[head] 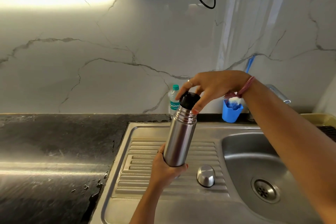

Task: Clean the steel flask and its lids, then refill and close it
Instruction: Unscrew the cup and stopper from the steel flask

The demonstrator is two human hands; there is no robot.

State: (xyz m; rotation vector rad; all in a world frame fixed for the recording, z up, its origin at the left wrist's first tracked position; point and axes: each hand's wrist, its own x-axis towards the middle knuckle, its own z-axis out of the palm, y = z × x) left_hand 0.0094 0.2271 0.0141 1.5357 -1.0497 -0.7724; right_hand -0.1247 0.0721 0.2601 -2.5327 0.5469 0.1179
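The steel flask is held tilted above the ribbed draining board, its base in my left hand, which grips it from below. A black inner lid sits on the flask's threaded neck. My right hand comes from the right and holds this lid between the fingertips and thumb. The steel outer cap stands upside down on the draining board, just right of the flask's base.
The sink basin with its drain lies to the right. A blue cup with a scrubber and a plastic water bottle stand by the marble wall. A tap shows behind my right arm. Wet black counter spreads left.
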